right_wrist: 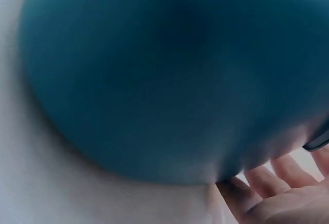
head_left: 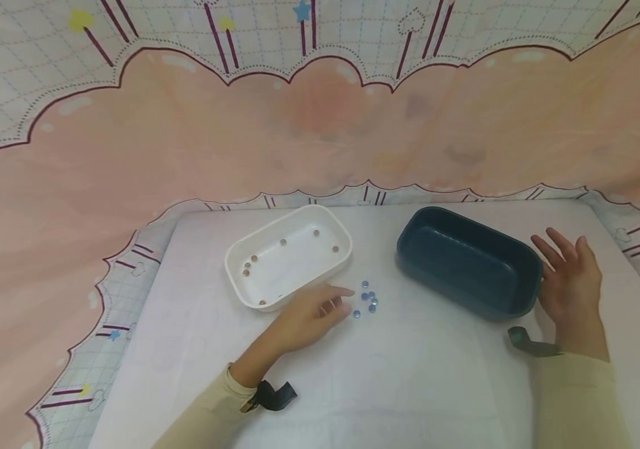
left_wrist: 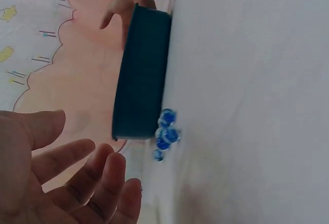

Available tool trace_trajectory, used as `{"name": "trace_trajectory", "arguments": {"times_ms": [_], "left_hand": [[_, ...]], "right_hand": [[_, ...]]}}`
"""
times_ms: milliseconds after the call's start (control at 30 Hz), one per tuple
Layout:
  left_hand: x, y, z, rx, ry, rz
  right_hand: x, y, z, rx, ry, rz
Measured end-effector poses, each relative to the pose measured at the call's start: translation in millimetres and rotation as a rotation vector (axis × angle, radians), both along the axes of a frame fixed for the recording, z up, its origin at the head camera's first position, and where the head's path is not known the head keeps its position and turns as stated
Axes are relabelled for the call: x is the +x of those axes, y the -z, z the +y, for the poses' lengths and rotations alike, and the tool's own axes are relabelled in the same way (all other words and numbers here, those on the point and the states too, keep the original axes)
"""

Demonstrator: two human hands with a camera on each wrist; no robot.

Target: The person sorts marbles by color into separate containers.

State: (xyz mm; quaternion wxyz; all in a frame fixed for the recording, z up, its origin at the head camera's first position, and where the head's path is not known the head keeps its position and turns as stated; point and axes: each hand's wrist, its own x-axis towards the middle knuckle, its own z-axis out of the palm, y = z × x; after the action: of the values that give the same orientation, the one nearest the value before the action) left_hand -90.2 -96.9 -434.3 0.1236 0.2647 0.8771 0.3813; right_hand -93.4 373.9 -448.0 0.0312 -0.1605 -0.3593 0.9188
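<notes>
Several small shiny blue marbles (head_left: 365, 297) lie in a loose cluster on the white cloth; they also show in the left wrist view as blue balls (left_wrist: 168, 133). Just left of them is my left hand (head_left: 315, 315), its fingers loosely bent with nothing between them. The dark blue rectangular basin (head_left: 465, 299) stands to the right of the marbles, and no contents show inside. My right hand (head_left: 573, 284) is at the basin's right end, fingers spread. In the right wrist view its fingers (right_wrist: 264, 182) lie against or very close to the outer wall; contact is unclear.
A white rectangular basin (head_left: 232, 260) stands behind and left of my left hand, with several small brownish round pieces (head_left: 283, 242) scattered inside. The white-covered table (head_left: 409, 386) ends at a patterned peach curtain (head_left: 320, 137). Each wrist carries a dark strap-on mount (head_left: 276, 396).
</notes>
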Motion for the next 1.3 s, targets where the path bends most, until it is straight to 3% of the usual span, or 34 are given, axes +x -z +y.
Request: {"name": "trace_trajectory", "arguments": {"times_ms": [267,467,733,967,1300], "left_hand": [[-4.6,23.1,9,0.027,-0.015,-0.071],[-7.9,29.0,12,0.032,-0.042,-0.118],[-14.5,34.8,13,0.004,-0.043,-0.106],[-18.3,35.7,14,-0.001,-0.022,-0.16],[-21.9,37.1,14,-0.035,-0.008,-0.165]], "right_hand": [[1.8,8.8,-3,-0.044,-0.049,-0.012],[3.1,7.5,-5,-0.05,-0.106,-0.018],[-1.5,5.8,-13,0.143,-0.131,-0.112],[-10.1,7.1,-20,0.363,-0.166,-0.198],[-18.7,8.6,-34,0.444,-0.174,-0.192]]}}
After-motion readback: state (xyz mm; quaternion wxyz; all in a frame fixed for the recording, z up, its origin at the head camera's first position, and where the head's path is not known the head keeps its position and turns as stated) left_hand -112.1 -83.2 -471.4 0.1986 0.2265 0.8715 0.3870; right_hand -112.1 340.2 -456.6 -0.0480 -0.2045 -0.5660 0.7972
